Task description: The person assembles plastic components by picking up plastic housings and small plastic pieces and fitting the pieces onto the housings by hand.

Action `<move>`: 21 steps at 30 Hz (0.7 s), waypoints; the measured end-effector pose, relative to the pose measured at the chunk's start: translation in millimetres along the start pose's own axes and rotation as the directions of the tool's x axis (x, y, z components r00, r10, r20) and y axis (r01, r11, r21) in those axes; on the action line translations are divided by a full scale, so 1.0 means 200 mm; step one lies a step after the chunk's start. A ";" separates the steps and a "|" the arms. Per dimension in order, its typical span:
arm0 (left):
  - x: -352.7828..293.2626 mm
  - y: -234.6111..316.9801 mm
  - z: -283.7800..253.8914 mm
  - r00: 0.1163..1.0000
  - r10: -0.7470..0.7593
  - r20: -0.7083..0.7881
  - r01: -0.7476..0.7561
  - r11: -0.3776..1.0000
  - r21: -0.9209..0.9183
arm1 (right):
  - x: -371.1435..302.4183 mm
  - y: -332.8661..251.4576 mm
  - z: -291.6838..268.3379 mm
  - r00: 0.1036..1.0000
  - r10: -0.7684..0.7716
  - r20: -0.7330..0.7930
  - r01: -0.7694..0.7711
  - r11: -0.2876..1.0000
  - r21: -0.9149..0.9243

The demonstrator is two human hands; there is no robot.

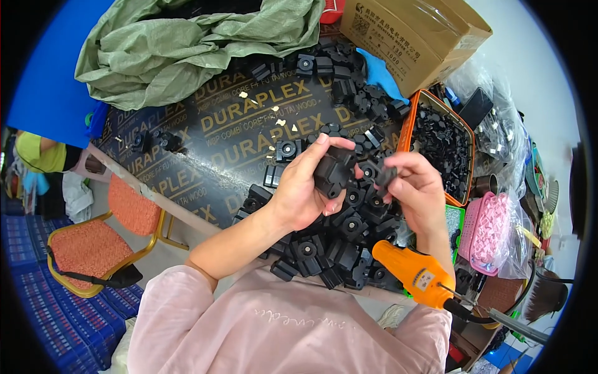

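Observation:
My left hand (303,193) is closed around a black plastic housing (334,172), held up over the table. Close beside it on the right, my right hand (415,187) pinches a small flat black plastic part (385,177) between thumb and fingers. The two pieces are apart. Below and around both hands lies a heap of similar black housings (307,248), several with a round metal centre. An orange electric screwdriver (411,272) hangs near my right forearm, its cable running off to the lower right.
An orange-rimmed tray (408,128) of small black parts stands at right, near a pink basket (474,230) of pink pieces. At the back are a cardboard box (405,47), a blue cloth (381,73) and a green woven sack (187,56). An orange chair (93,249) stands at left.

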State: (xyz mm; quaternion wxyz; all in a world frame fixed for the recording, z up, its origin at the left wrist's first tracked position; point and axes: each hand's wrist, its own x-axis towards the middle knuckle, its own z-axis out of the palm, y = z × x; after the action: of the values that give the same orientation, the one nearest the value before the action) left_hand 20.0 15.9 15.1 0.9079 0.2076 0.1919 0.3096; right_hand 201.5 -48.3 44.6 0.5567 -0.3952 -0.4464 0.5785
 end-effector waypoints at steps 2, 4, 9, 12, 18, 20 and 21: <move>-0.02 0.01 0.00 0.999 -0.040 0.018 0.039 0.999 0.020 | 0.01 -0.04 -0.03 0.962 -0.191 0.197 0.247 0.916 -0.317; -0.03 0.03 0.01 0.995 -0.094 0.029 0.092 0.994 0.050 | 0.04 -0.15 0.01 0.851 -0.235 0.470 0.509 0.592 -0.625; -0.06 0.04 0.02 0.998 -0.047 0.036 0.036 0.960 0.277 | 0.01 -0.15 0.11 0.822 -0.211 0.530 0.570 0.339 -0.749; -0.06 0.04 0.03 0.999 -0.043 0.008 0.038 0.945 0.324 | 0.00 -0.15 0.09 0.814 -0.222 0.536 0.580 0.319 -0.749; -0.07 0.06 0.05 0.993 -0.111 -0.035 0.116 0.894 0.434 | 0.01 -0.16 0.09 0.834 -0.146 0.532 0.549 0.310 -0.776; -0.06 0.07 0.07 0.987 -0.126 -0.097 0.159 0.813 0.560 | 0.02 -0.15 0.10 0.844 -0.135 0.519 0.532 0.329 -0.780; -0.06 0.07 0.07 0.987 -0.126 -0.102 0.162 0.816 0.556 | 0.03 -0.15 0.11 0.852 -0.128 0.507 0.518 0.342 -0.784</move>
State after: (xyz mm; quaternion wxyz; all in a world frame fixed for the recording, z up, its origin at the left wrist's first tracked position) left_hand 11.3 13.6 36.9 0.8211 0.4409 0.3168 0.1759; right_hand 189.9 -44.6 79.8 0.2683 -0.4192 -0.8481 0.1819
